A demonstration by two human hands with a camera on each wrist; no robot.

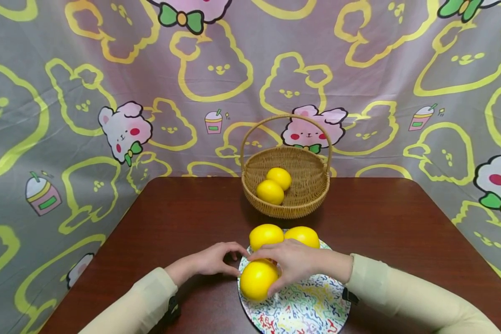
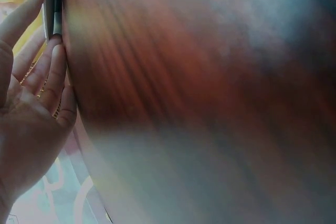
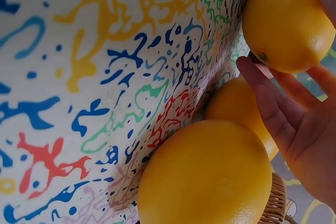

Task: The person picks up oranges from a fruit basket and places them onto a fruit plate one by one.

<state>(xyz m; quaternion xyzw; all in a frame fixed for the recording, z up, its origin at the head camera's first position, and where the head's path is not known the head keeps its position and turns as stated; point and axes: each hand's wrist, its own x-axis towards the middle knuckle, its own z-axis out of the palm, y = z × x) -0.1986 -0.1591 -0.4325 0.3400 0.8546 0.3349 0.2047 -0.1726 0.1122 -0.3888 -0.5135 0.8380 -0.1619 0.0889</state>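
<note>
My right hand [image 1: 294, 262] curls over a yellow lemon [image 1: 259, 279] at the left front of a patterned plate [image 1: 300, 311]. In the right wrist view, fingers lie around this lemon [image 3: 289, 22], which has a small green stem spot. My left hand [image 1: 215, 258] is at the plate's left rim, thumb and forefinger spread apart; in the left wrist view, its mostly straight fingers [image 2: 52, 77] meet the rim. Two more lemons rest at the plate's back, one on the left [image 1: 266, 237] and one on the right [image 1: 302, 236], partly behind the right hand.
Behind the plate stands a wicker basket [image 1: 305, 204] with a tall arched handle and two lemons [image 1: 270, 192] inside. All of it sits on a dark red-brown table [image 1: 183, 208]. A cartoon-print cloth [image 1: 234, 55] hangs around the back and sides.
</note>
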